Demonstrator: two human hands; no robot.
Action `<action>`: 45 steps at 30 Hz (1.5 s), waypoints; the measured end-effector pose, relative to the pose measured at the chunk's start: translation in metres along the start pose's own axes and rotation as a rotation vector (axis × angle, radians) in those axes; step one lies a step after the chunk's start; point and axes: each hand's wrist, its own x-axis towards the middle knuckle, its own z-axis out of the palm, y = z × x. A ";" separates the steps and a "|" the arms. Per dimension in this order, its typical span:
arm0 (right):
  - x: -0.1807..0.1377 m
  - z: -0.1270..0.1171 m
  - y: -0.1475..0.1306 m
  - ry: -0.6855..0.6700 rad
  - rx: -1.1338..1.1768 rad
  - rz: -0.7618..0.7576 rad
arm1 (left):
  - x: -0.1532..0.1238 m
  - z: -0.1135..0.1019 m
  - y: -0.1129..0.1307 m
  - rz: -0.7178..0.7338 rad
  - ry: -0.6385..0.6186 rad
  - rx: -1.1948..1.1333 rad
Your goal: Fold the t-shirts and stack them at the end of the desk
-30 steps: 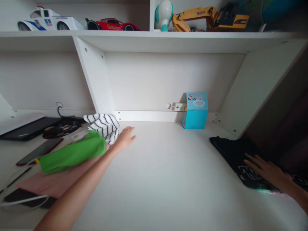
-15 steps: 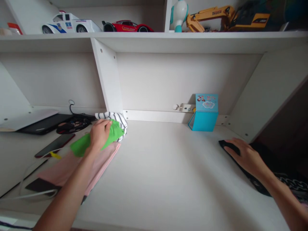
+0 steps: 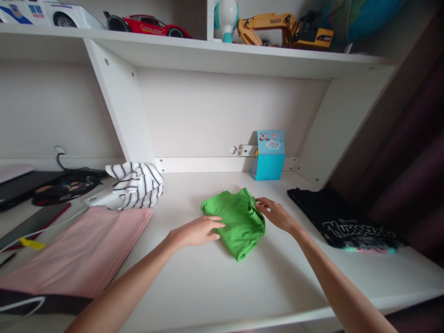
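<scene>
A folded green garment point(image 3: 237, 219) lies in the middle of the white desk point(image 3: 194, 282). My left hand point(image 3: 196, 230) rests on its left edge, fingers stretched out flat. My right hand point(image 3: 275, 212) touches its right edge, and its fingertips pinch the cloth there. A folded pink garment point(image 3: 86, 247) lies to the left, with a bundled black-and-white striped garment point(image 3: 137, 184) behind it. A folded black garment with white lettering point(image 3: 342, 222) lies to the right.
A blue box point(image 3: 268, 155) stands at the back wall beside a power strip point(image 3: 244, 150). At far left lie a phone point(image 3: 33, 222), cables and dark gadgets point(image 3: 62, 185). Toy cars point(image 3: 145, 24) and a yellow toy excavator point(image 3: 284, 28) sit on the shelf above.
My left hand carried the green garment from the pink pile to the middle of the desk. My right hand left the black garment and came to the green one's right edge.
</scene>
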 end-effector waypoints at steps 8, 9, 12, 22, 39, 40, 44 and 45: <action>-0.007 0.004 -0.008 0.005 0.166 -0.009 | 0.029 -0.012 0.027 0.000 0.082 -0.004; -0.008 0.007 -0.014 0.001 0.208 -0.017 | 0.037 -0.008 0.032 0.002 0.112 -0.041; -0.011 0.011 -0.035 -0.047 0.339 -0.056 | 0.059 0.009 0.041 -0.010 0.248 -0.162; -0.008 -0.078 -0.021 0.667 0.913 0.015 | 0.025 -0.090 0.003 -0.083 1.055 -0.505; 0.064 -0.096 -0.065 0.595 1.054 -0.191 | -0.065 -0.141 0.036 0.282 1.626 -0.377; 0.068 -0.095 -0.058 0.610 0.978 -0.190 | -0.073 -0.134 0.051 0.363 1.677 -0.317; 0.071 -0.078 -0.020 0.553 0.584 0.066 | -0.096 -0.096 0.111 0.474 0.822 -0.058; 0.069 -0.071 -0.011 0.520 0.523 0.108 | -0.096 -0.087 0.120 0.475 0.441 -0.030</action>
